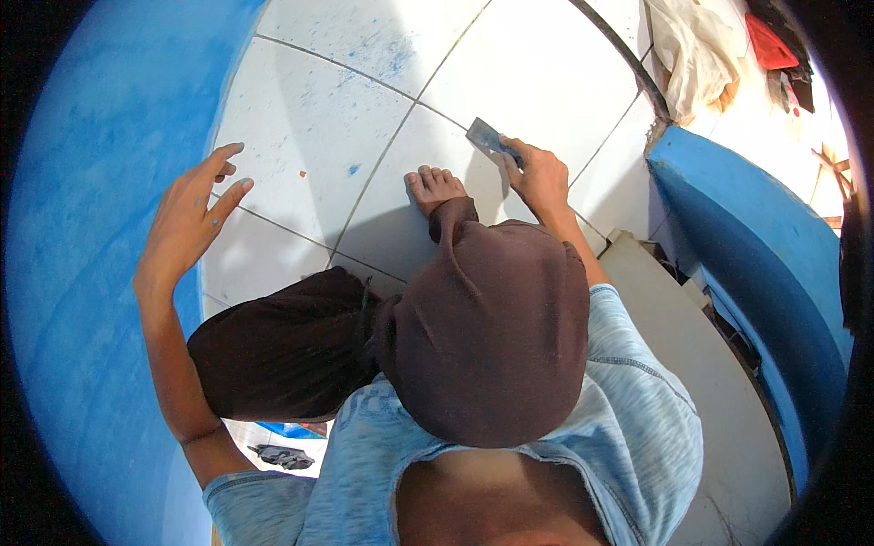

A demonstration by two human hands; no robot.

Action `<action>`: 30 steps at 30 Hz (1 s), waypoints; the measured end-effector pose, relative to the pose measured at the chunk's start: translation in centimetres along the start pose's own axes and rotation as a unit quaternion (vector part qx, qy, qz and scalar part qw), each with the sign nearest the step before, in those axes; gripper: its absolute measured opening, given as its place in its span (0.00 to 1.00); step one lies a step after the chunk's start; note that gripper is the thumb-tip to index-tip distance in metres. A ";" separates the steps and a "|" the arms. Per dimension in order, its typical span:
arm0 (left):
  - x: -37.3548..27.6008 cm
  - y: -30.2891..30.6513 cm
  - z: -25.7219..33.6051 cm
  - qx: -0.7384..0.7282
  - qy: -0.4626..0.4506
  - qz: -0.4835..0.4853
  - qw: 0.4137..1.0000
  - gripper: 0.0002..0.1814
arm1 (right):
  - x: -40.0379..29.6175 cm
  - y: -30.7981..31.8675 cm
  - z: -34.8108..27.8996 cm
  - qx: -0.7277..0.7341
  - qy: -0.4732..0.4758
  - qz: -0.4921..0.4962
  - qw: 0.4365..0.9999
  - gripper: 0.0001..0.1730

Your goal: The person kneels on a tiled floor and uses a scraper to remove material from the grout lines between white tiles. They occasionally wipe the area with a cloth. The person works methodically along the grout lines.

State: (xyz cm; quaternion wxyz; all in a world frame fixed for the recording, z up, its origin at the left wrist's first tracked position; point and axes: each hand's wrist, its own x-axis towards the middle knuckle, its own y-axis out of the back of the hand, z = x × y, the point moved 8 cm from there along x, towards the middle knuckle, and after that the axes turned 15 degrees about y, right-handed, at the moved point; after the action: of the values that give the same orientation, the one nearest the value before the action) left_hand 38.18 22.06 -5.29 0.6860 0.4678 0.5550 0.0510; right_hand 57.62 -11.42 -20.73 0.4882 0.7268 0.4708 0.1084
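Note:
My right hand [543,176] is closed around a putty knife [486,135], its flat grey blade pointing up and left over the white floor tiles [519,61]. Most of the handle is hidden by my fingers. On the left, my left hand [191,208] is raised beside the blue painted wall [102,225], holding nothing, with thumb and fingers apart. Specks of blue paint mark its thumb. Blue paint flakes [354,168] are scattered over the tiles, thickest near the top beside the wall.
My bare foot [433,188] rests on the tiles between my hands. At right stand a blue wall end [744,198] and a pale panel [683,355]. Beyond the doorway lie a cream cloth [696,61] and a red item [771,42]. A dark crumpled bag [283,456] lies behind my leg.

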 end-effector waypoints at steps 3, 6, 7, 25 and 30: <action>0.0 0.0 -0.2 0.004 0.002 0.008 1.000 0.26 | -0.4 -0.7 0.6 -0.020 -0.003 -0.008 1.000 0.18; -0.1 0.0 -0.2 0.010 0.009 0.009 1.000 0.26 | 0.1 -0.3 0.2 -0.015 0.012 0.004 1.000 0.19; -0.1 0.1 -0.2 0.012 0.012 0.008 1.000 0.26 | 0.0 -0.3 0.3 -0.017 0.015 0.008 1.000 0.19; -0.1 0.0 -0.2 0.020 0.014 0.014 1.000 0.26 | 0.3 -0.3 -0.4 -0.037 0.015 0.029 0.999 0.18; -0.3 0.1 0.0 -0.003 -0.007 0.008 1.000 0.26 | -0.3 -0.4 0.2 -0.034 0.013 0.043 0.998 0.18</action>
State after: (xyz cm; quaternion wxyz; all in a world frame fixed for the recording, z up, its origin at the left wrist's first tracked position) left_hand 38.09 21.98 -5.00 0.6907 0.4707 0.5462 0.0548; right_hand 57.32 -11.69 -21.07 0.5016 0.7277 0.4416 0.1543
